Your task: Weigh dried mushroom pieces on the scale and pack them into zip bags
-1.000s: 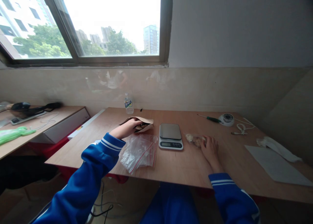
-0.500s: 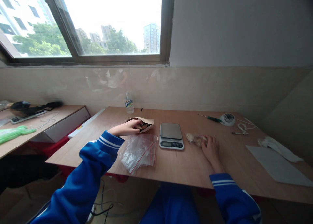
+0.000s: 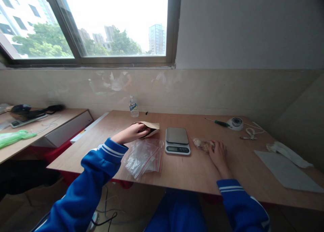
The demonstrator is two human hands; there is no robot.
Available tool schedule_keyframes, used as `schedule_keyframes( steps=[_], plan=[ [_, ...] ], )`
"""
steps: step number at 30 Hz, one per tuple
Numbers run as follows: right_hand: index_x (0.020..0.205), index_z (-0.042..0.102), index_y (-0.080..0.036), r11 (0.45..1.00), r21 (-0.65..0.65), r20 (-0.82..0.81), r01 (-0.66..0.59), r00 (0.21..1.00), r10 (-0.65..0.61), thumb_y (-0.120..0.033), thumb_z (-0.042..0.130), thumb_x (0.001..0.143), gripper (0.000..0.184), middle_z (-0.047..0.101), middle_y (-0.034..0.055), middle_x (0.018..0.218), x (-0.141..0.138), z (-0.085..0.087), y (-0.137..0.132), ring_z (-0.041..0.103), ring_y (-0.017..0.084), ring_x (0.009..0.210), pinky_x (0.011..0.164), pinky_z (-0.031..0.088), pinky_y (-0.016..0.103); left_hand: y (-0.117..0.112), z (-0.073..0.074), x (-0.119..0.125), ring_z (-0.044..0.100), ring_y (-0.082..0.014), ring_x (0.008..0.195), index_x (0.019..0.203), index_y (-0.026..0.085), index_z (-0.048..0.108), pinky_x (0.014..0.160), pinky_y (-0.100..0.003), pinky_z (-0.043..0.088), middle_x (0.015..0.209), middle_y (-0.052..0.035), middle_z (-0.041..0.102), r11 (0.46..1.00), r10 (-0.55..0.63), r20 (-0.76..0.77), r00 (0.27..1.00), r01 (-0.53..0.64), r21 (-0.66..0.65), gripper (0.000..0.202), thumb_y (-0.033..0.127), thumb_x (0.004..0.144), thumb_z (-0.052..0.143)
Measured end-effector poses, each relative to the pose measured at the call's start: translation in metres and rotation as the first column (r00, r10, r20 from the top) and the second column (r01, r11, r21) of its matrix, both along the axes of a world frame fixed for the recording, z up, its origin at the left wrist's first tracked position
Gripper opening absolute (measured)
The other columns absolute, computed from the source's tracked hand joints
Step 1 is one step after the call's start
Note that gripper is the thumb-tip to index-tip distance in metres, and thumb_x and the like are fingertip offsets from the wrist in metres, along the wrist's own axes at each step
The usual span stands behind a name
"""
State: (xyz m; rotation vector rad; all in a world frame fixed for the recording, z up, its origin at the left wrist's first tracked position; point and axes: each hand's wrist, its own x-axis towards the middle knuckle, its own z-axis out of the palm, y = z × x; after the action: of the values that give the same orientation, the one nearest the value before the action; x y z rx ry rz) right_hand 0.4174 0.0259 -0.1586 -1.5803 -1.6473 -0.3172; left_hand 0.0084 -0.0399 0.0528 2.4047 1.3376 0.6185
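Note:
My left hand (image 3: 131, 132) reaches into the mouth of a brown paper bag (image 3: 152, 126) lying on the wooden table (image 3: 192, 168); its fingertips are hidden inside the bag. My right hand (image 3: 219, 154) rests on the table with its fingers curled on a small clear bag of pale lumps (image 3: 202, 144). A digital kitchen scale (image 3: 177, 140) stands between the two hands with nothing on its plate. A pile of clear zip bags with red strips (image 3: 143, 156) lies just below my left wrist.
A small water bottle (image 3: 133, 107) stands at the table's far edge. A green-handled screwdriver (image 3: 218, 122), a round white device (image 3: 235, 123) and a white cable (image 3: 249, 132) lie at the far right. A grey sheet (image 3: 283, 171) and crumpled white cloth (image 3: 286, 152) lie right.
My left hand has shifted slightly at the paper bag's mouth, fingers working inside it. My right hand has stayed on the small clear bag.

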Motion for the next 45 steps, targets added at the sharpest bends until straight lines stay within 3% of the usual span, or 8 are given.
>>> schedule_keyframes(
  steps=[5,9,17,27,33,36,41,45],
  plan=[
    [0.097,0.056,-0.014,1.000,0.003,0.010,0.007,1.000,-0.007,-0.028,0.037,0.083,0.027,0.058,0.0151,0.095,0.000,-0.001,0.000,0.049,0.027,0.088,0.078,0.038,0.040,-0.011,-0.002,-0.001,0.056,-0.0149,0.077,0.087,0.017,0.062,0.066,-0.024,0.043,0.083,-0.0034,0.061,0.999,0.045,0.032,0.998,-0.045,0.019,0.023,0.035,0.086,0.047],
    [0.096,0.056,-0.015,1.000,0.003,0.009,0.014,1.000,-0.015,-0.028,0.037,0.083,0.027,0.059,0.0155,0.097,0.000,-0.002,0.001,0.049,0.028,0.088,0.078,0.038,0.041,-0.015,-0.004,-0.005,0.055,-0.0151,0.078,0.085,0.016,0.059,0.071,-0.027,0.045,0.084,-0.0041,0.061,0.994,0.058,0.193,0.979,-0.074,0.079,0.022,0.032,0.086,0.044],
    [0.097,0.056,-0.015,1.000,0.017,0.019,0.009,1.000,-0.009,-0.025,0.038,0.081,0.026,0.059,0.0151,0.094,0.001,-0.004,0.003,0.049,0.027,0.085,0.077,0.038,0.041,-0.016,-0.014,-0.001,0.057,-0.0161,0.075,0.088,0.015,0.057,0.072,-0.029,0.048,0.087,-0.0055,0.061,0.998,0.047,0.555,0.830,-0.055,-0.002,0.028,0.037,0.085,0.041],
    [0.098,0.056,-0.016,1.000,0.011,0.002,0.003,1.000,-0.003,-0.025,0.039,0.083,0.025,0.057,0.0141,0.095,0.000,-0.004,0.002,0.048,0.027,0.088,0.077,0.038,0.041,0.000,-0.045,-0.020,0.059,-0.0180,0.076,0.083,0.016,0.055,0.070,-0.029,0.046,0.084,-0.0057,0.065,0.939,0.307,0.660,0.686,-0.332,-0.092,0.030,0.043,0.079,0.042],
    [0.099,0.055,-0.015,1.000,-0.012,0.005,0.011,1.000,-0.010,-0.026,0.038,0.084,0.025,0.057,0.0140,0.094,-0.001,-0.002,0.001,0.049,0.027,0.087,0.077,0.039,0.040,0.006,-0.062,-0.029,0.054,-0.0171,0.070,0.066,0.018,0.057,0.067,-0.028,0.044,0.069,-0.0029,0.061,0.941,0.336,0.387,0.859,-0.327,-0.091,0.036,0.046,0.081,0.040],
    [0.099,0.055,-0.014,1.000,-0.018,0.003,0.015,1.000,-0.015,-0.026,0.037,0.085,0.026,0.057,0.0147,0.095,-0.002,-0.001,0.000,0.049,0.028,0.088,0.078,0.039,0.041,0.004,-0.069,-0.020,0.054,-0.0170,0.070,0.064,0.018,0.058,0.069,-0.028,0.045,0.068,-0.0023,0.060,0.940,0.342,0.340,0.876,-0.327,-0.101,0.037,0.046,0.081,0.040],
    [0.100,0.055,-0.014,0.999,-0.025,-0.001,0.021,1.000,-0.021,-0.027,0.037,0.084,0.027,0.058,0.0146,0.095,-0.002,-0.001,0.000,0.050,0.028,0.088,0.078,0.039,0.041,0.011,-0.086,0.024,0.054,-0.0161,0.069,0.081,0.016,0.061,0.064,-0.028,0.044,0.075,-0.0022,0.060,0.943,0.328,0.368,0.870,-0.277,-0.185,0.037,0.049,0.082,0.045],
    [0.100,0.055,-0.014,1.000,-0.023,-0.011,0.012,1.000,-0.012,-0.027,0.036,0.085,0.028,0.058,0.0148,0.097,-0.002,-0.002,0.001,0.050,0.027,0.089,0.078,0.039,0.040,0.039,-0.100,0.072,0.055,-0.0173,0.077,0.090,0.015,0.065,0.071,-0.029,0.045,0.081,-0.0049,0.061,0.965,0.246,0.366,0.897,-0.192,-0.179,0.036,0.047,0.079,0.053]
  ],
)
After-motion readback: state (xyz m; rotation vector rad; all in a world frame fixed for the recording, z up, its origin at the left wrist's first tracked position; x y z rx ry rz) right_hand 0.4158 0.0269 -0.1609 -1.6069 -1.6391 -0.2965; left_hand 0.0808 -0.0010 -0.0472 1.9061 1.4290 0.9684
